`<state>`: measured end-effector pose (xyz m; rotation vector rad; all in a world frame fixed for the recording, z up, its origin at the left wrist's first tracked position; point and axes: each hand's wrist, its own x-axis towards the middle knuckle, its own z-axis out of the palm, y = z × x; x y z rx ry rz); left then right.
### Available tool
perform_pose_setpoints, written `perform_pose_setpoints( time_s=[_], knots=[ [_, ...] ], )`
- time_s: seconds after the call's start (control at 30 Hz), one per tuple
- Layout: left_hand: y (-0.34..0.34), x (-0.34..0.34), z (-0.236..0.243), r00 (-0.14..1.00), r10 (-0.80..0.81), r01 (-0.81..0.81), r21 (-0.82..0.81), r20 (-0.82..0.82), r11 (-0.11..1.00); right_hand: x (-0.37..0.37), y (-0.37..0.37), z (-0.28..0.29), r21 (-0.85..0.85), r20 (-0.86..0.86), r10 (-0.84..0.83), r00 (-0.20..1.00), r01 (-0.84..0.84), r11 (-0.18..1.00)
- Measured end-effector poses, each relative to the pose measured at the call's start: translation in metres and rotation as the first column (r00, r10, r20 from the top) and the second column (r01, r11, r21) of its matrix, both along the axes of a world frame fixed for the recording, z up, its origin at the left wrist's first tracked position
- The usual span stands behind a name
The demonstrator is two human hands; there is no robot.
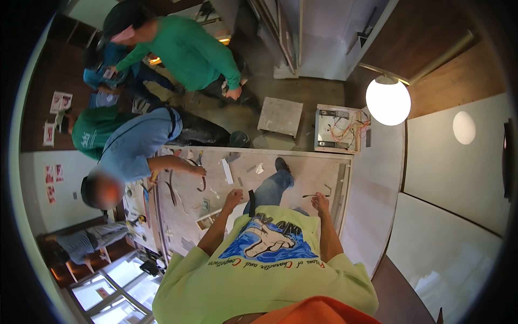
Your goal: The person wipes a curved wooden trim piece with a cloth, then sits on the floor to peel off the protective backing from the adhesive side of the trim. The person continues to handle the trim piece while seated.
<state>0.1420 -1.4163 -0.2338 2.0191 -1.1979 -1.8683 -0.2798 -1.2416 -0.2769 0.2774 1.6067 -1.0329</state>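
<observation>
My right hand (320, 202) pinches a thin dark-framed item that looks like eyeglasses (325, 193). My left hand (234, 196) is raised with curled fingers; whether it holds anything is too small to tell. Just right of it is an upright black strip (251, 203). Below both hands are my pale yellow printed shirt and my jeaned leg, on a dusty light board surface (210, 167) with scraps, a white strip (226, 170) and a small open box (206, 221).
Several co-workers (183, 54) are at the left, one in blue (140, 135) leaning over the surface. Beyond the board edge are a square block (280, 116), a dark bucket (239, 139) and a box of wires (340, 129). A globe lamp (388, 100) hangs at the right.
</observation>
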Motion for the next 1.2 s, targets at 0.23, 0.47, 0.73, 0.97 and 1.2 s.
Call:
perform_pose_setpoints(
  time_s=[0.23, 0.47, 0.73, 0.97, 1.2],
  knots=[
    [-0.119, -0.008, 0.02, 0.999, 0.034, -0.034, -0.003, -0.007, 0.999, 0.033, -0.114, 0.013, -0.019, 0.036, -0.044, 0.998, 0.045, 0.999],
    [-0.092, -0.002, 0.002, 0.999, -0.047, 0.052, 0.223, -0.025, 0.973, 0.065, -0.103, -0.022, 0.084, 0.145, 0.061, 0.987, -0.074, 0.994],
    [-0.102, -0.033, -0.029, 0.983, -0.018, 0.046, 0.149, -0.184, 0.988, 0.012, -0.078, -0.027, 0.181, 0.016, 0.184, 0.983, -0.184, 0.966],
    [-0.124, -0.071, 0.0, 0.987, 0.001, 0.014, 0.092, -0.163, 0.996, -0.006, -0.115, -0.01, -0.07, -0.083, 0.14, 0.987, -0.146, 0.987],
    [-0.092, -0.076, -0.018, 0.997, -0.036, 0.047, 0.153, -0.074, 0.987, -0.009, -0.098, -0.025, -0.055, -0.06, 0.16, 0.985, -0.163, 0.985]
  ],
)
